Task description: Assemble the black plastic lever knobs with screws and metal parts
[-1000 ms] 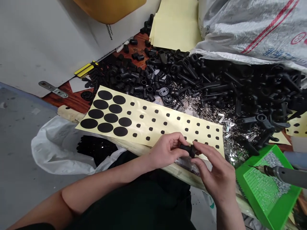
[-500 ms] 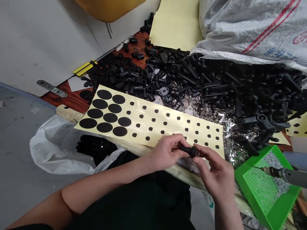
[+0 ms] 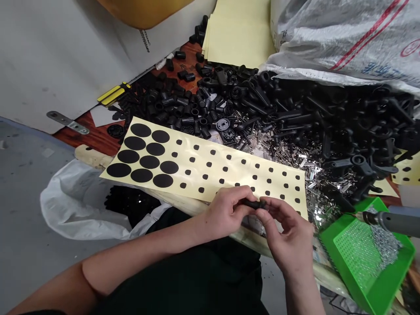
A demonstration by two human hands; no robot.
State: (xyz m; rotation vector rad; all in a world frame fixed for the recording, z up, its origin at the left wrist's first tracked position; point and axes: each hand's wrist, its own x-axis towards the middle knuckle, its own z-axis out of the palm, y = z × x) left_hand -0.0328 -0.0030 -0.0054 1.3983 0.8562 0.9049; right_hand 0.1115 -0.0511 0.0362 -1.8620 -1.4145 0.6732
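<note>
Between my two hands, over the near edge of the table, is a small black plastic part [image 3: 253, 204], partly covered by my fingers. My left hand [image 3: 228, 209] is closed around its left end. The thumb and fingertips of my right hand [image 3: 287, 227] pinch its right end. Under and behind the hands lies a pale yellow sticker sheet [image 3: 197, 168]. Large black ovals sit at the sheet's left, and small black dots cover the rest of it.
Beyond the sheet are piles of black plastic parts [image 3: 295, 118] and small metal clips [image 3: 310, 175]. A green basket [image 3: 357, 280] of screws sits at right, with a power screwdriver [image 3: 397, 223] over it. A white sack [image 3: 344, 39] stands behind; a yellow-handled tool [image 3: 113, 94] lies left.
My right hand has shifted slightly left and its fingertips have closed further over the part's right end. The power screwdriver sits a little higher above the basket.
</note>
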